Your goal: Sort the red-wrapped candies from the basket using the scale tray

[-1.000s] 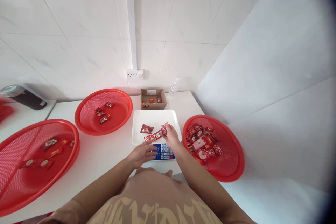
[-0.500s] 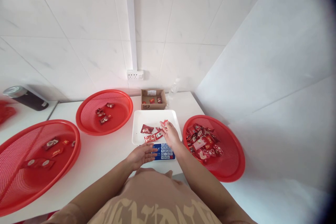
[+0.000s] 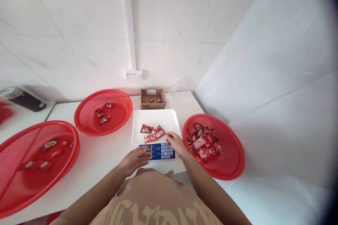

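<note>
Though near the blue panel (image 3: pixel 157 152), left hand (image 3: pixel 135 160) open.

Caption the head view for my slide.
Right hand at red packets on the scale's white tray, left hand open, red mesh baskets on both sides.

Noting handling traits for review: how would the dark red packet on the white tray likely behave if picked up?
The dark red packet is probably light, being smaller than the right hand. Its wrapper looks creased, so it may crinkle. Lying flattish, it would likelier slide than roll on the white tray.
</note>
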The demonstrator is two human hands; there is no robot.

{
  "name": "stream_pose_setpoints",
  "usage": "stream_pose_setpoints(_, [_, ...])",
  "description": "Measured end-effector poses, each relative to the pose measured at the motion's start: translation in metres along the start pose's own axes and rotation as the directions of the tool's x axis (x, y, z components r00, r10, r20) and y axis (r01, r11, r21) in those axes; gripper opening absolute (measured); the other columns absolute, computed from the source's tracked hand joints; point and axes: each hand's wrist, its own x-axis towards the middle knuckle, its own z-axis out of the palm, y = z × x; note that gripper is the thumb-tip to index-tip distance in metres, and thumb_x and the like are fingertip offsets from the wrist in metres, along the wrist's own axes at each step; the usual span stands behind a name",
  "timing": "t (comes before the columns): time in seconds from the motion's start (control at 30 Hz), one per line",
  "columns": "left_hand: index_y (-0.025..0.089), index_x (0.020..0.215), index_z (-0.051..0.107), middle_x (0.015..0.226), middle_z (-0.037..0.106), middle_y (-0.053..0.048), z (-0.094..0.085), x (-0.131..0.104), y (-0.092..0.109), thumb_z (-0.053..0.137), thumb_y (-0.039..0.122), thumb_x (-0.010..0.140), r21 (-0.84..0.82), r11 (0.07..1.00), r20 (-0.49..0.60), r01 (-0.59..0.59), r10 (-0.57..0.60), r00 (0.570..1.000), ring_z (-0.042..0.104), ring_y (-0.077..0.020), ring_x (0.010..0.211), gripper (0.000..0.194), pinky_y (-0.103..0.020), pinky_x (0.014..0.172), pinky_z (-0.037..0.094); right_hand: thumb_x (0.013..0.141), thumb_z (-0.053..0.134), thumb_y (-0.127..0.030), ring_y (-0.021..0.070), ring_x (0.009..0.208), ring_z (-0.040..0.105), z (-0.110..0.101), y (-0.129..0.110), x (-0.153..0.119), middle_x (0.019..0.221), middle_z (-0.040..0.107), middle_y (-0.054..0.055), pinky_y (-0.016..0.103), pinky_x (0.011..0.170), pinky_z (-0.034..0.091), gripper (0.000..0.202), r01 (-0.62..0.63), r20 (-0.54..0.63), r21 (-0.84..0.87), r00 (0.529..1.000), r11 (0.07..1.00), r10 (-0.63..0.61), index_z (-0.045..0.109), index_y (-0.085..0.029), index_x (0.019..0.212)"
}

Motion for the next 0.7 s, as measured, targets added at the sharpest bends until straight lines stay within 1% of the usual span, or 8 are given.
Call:
stream_pose_setpoints(0.13, [0.017, 0.105, 0.052, 0.093, 0.070, -0.007, -0.001, -0.003, -0.001, 0.063, 0.027, 0.080, -0.017, 1.000, -0.010, 0.003, -0.003, 1.000, 0.067, -0.0159, 0.080, 0.029, -0.029, 0.080, 0.049, 0.078, 0.055, -0.026, 0.0139, 0.071, 0.063, -0.001, 0.002, -0.002, 0.091, 0.065, 0.003, 0.028, 0.065, 0.053, 0.028, 0.011, 0.085, -0.097, 0.996, 0.995, -0.003, 0.058, -0.020, 0.104])
stream_pose_setpoints(0.23, [0.017, 0.105, 0.052, 0.093, 0.070, -0.007, 0.000, -0.003, -0.001, 0.063, 0.027, 0.080, -0.017, 1.000, -0.008, 0.000, 0.000, 1.000, 0.067, -0.0154, 0.080, 0.028, -0.029, 0.079, 0.049, 0.079, 0.053, -0.028, 0.0146, 0.079, 0.064, -0.001, 0.002, 0.000, 0.114, 0.061, 0.007, 0.032, 0.074, 0.053, 0.039, 0.075, 0.066, -0.235, 0.996, 0.969, -0.061, 0.052, -0.020, 0.118])
stream_pose_setpoints(0.33, [0.017, 0.105, 0.053, 0.094, 0.070, -0.008, 0.001, -0.004, -0.001, 0.063, 0.028, 0.080, -0.021, 1.000, -0.008, -0.001, 0.001, 1.000, 0.067, -0.0152, 0.079, 0.029, -0.028, 0.078, 0.049, 0.081, 0.050, -0.024, 0.0162, 0.088, 0.062, 0.001, 0.004, 0.002, 0.127, 0.052, 0.010, 0.036, 0.088, 0.049, 0.042, 0.219, 0.023, -0.467, 0.972, 0.857, -0.236, 0.050, -0.019, 0.123])
stream_pose_setpoints(0.43, [0.017, 0.104, 0.053, 0.093, 0.071, -0.007, 0.001, -0.005, -0.001, 0.064, 0.028, 0.079, -0.018, 1.000, -0.014, 0.006, -0.006, 1.000, 0.067, -0.0151, 0.077, 0.029, -0.028, 0.075, 0.049, 0.082, 0.048, -0.018, 0.0202, 0.108, 0.055, 0.007, 0.008, 0.002, 0.128, 0.052, 0.010, 0.038, 0.098, 0.042, 0.038, 0.394, 0.147, -0.611, 0.908, 0.687, -0.391, 0.056, -0.020, 0.119])
stream_pose_setpoints(0.5, [0.017, 0.103, 0.053, 0.091, 0.071, -0.007, 0.001, -0.005, -0.002, 0.064, 0.029, 0.078, -0.019, 1.000, -0.019, 0.009, -0.010, 1.000, 0.067, -0.0153, 0.076, 0.029, -0.028, 0.075, 0.049, 0.082, 0.047, -0.015, 0.0211, 0.116, 0.049, 0.012, 0.013, 0.003, 0.130, 0.051, 0.008, 0.037, 0.100, 0.040, 0.037, 0.480, 0.250, -0.658, 0.866, 0.580, -0.434, 0.060, -0.023, 0.116])
stream_pose_setpoints(0.57, [0.017, 0.102, 0.053, 0.089, 0.071, -0.007, 0.000, -0.005, -0.003, 0.065, 0.029, 0.077, -0.018, 1.000, -0.024, 0.011, -0.012, 1.000, 0.066, -0.0153, 0.075, 0.030, -0.028, 0.074, 0.049, 0.082, 0.045, -0.012, 0.0209, 0.115, 0.050, 0.015, 0.016, 0.006, 0.130, 0.052, 0.007, 0.036, 0.098, 0.041, 0.038, 0.511, 0.302, -0.684, 0.848, 0.520, -0.436, 0.062, -0.024, 0.114])
stream_pose_setpoints(0.6, [0.017, 0.102, 0.053, 0.090, 0.071, -0.007, -0.001, -0.004, -0.003, 0.065, 0.029, 0.077, -0.016, 1.000, -0.027, 0.009, -0.010, 1.000, 0.066, -0.0151, 0.075, 0.031, -0.028, 0.074, 0.049, 0.082, 0.043, -0.011, 0.0208, 0.114, 0.050, 0.016, 0.017, 0.009, 0.129, 0.053, 0.007, 0.035, 0.097, 0.041, 0.039, 0.507, 0.299, -0.698, 0.848, 0.506, -0.437, 0.062, -0.023, 0.114])
stream_pose_setpoints(0.7, [0.018, 0.101, 0.054, 0.091, 0.071, -0.006, -0.004, -0.004, -0.003, 0.068, 0.030, 0.074, -0.019, 1.000, -0.032, -0.013, 0.012, 0.999, 0.066, -0.0145, 0.075, 0.033, -0.027, 0.074, 0.049, 0.083, 0.038, -0.009, 0.0211, 0.115, 0.049, 0.017, 0.012, 0.014, 0.126, 0.054, 0.009, 0.035, 0.099, 0.041, 0.043, 0.461, 0.227, -0.740, 0.856, 0.489, -0.463, 0.060, -0.020, 0.119])
